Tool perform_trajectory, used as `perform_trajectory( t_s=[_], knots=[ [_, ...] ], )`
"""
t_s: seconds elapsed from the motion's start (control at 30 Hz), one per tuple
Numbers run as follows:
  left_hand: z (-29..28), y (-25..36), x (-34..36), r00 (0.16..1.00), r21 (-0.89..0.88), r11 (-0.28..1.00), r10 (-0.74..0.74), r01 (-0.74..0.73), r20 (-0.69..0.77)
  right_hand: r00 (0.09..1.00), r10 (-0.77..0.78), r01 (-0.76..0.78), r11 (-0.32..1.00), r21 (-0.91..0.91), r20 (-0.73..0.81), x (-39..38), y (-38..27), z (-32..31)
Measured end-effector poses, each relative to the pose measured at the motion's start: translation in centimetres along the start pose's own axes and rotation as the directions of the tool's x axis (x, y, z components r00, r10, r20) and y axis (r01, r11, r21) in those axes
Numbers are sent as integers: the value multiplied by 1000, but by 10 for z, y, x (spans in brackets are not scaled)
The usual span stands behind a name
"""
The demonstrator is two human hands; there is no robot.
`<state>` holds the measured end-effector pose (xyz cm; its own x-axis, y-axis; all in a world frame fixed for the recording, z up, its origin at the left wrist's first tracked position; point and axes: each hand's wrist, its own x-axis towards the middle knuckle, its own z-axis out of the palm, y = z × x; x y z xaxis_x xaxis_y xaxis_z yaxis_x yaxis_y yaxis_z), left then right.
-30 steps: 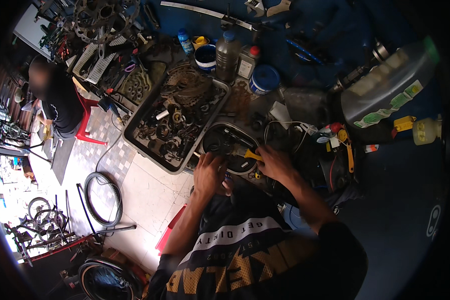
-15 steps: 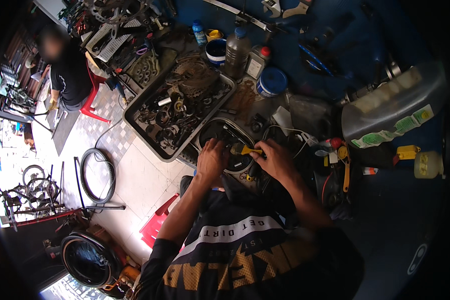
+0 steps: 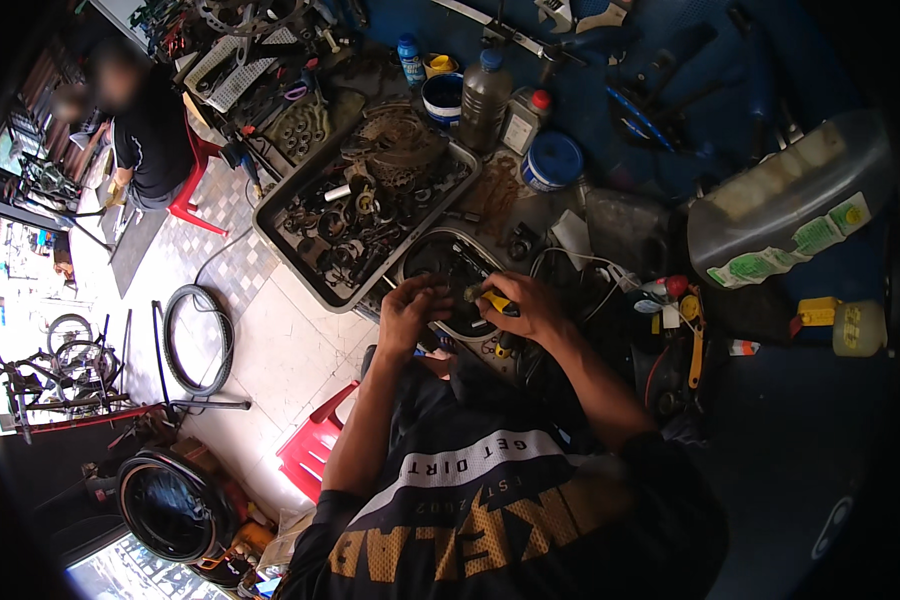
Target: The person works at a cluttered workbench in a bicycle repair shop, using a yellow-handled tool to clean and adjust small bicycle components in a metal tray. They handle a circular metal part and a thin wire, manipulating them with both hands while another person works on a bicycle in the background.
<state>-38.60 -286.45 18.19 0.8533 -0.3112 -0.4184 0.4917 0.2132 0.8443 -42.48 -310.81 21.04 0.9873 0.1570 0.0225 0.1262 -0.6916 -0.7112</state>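
My right hand (image 3: pixel 533 308) is wrapped around the yellow handle of a small brush (image 3: pixel 496 300), whose short tan bristled head points left toward my other hand. My left hand (image 3: pixel 410 312) has its fingers bent together over a dark, small part that I cannot make out. Both hands hover over the near edge of a round dark basin (image 3: pixel 410 262) with dark metal parts inside. The brush head and the left fingertips are a short gap apart. Beside the basin's near right rim lies a yellow-and-black tool handle (image 3: pixel 508 345).
A grey tray (image 3: pixel 342 300) heaped with greasy bike parts stands left of the basin. Behind it are a dark bottle (image 3: pixel 484 100), a blue-lidded tub (image 3: pixel 551 162) and a red-capped container (image 3: pixel 526 120). A large grey jug (image 3: pixel 790 215) lies right. A person (image 3: pixel 155 140) sits far left.
My left hand has moved slightly left, away from the brush, and its fingers have lifted. My right hand has shifted a little left and now wraps further over the brush handle.
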Motion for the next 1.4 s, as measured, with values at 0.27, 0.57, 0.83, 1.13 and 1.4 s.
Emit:
perform_trajectory(
  t_s=[0.27, 0.57, 0.83, 1.13, 1.4],
  knots=[
    [6, -13, 4, 997, 363, 931, 63, -42, -45, 984, 144, -63, 826, 561, -103, 10, -30, 18],
    [17, -12, 5, 956, 590, 800, 247, -108, -159, 972, 175, -105, 921, 374, -157, 11, -17, 25],
    [28, -7, 5, 925, 709, 700, 321, -87, -203, 949, 238, -141, 907, 396, -207, 6, -20, 19],
    [16, -13, 6, 964, 452, 877, 240, -166, -112, 976, 141, -121, 984, 130, -164, -6, 1, 11],
    [9, -22, 17, 980, 203, 975, 121, -88, -159, 999, -1, 13, 929, 370, -34, -6, -24, 19]
  ],
)
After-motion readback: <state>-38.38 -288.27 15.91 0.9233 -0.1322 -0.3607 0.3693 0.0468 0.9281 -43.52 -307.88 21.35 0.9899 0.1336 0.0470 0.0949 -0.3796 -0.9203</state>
